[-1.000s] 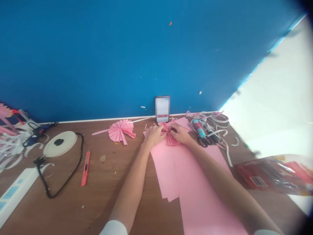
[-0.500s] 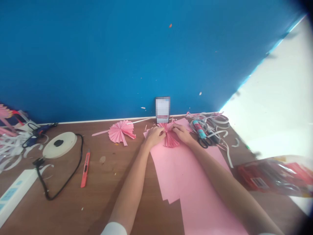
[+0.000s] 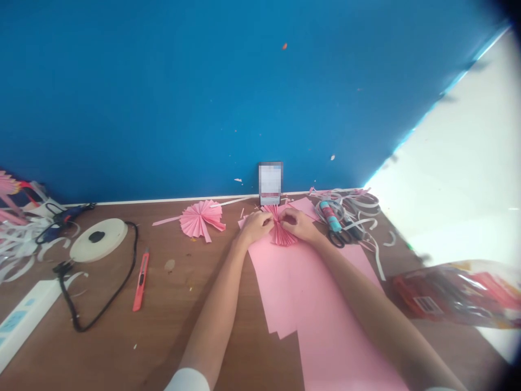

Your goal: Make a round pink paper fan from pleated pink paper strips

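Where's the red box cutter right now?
In the head view, the red box cutter lies left of the left hand on the brown table, just right of the looped black cable, nearer the wearer than the pleated pink rosette.

A hand could pass over the brown wooden tabletop [image 3: 175, 304] between the slim red cutter [image 3: 140, 281] and bare left forearm [image 3: 217, 307]; black-handled scissors [image 3: 345, 237] obstruct beside the right wrist [image 3: 316, 235].

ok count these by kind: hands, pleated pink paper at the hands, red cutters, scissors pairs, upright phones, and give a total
Hands: 2 (left hand, right hand)
Pleated pink paper at the hands: 1
Red cutter: 1
Scissors: 1 pair
Upright phone: 1
Total: 6
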A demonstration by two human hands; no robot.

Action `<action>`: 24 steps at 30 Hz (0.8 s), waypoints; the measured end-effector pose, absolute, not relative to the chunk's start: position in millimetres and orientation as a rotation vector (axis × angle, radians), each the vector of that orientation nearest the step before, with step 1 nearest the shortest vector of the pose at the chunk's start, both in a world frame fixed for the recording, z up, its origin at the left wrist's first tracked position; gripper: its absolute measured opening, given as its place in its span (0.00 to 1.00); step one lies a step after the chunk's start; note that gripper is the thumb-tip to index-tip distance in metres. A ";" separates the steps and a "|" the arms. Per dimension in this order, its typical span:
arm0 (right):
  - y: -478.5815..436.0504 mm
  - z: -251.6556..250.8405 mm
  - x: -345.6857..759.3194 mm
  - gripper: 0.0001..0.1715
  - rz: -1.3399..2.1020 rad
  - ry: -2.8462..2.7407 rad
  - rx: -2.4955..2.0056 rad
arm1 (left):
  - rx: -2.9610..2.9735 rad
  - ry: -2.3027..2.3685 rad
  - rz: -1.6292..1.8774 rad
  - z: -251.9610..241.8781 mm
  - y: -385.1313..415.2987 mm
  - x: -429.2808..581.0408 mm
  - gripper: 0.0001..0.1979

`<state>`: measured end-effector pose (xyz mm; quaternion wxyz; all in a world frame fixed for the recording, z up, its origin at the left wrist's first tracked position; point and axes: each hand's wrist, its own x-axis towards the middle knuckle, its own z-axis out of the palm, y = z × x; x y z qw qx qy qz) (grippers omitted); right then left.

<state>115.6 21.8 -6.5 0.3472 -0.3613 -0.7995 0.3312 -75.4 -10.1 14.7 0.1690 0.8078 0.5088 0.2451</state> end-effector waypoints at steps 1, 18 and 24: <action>22.4 -7.5 115.5 0.07 0.835 -2.083 -0.945 | 2.301 1.453 0.686 14.9 -10.2 -75.3 0.09; 23.6 -14.7 109.3 0.04 0.557 -2.223 -1.025 | 2.388 1.518 0.451 12.4 -5.9 -72.2 0.14; 23.6 -15.1 109.5 0.04 0.629 -2.170 -1.034 | 2.358 1.498 0.544 11.9 -6.4 -75.1 0.13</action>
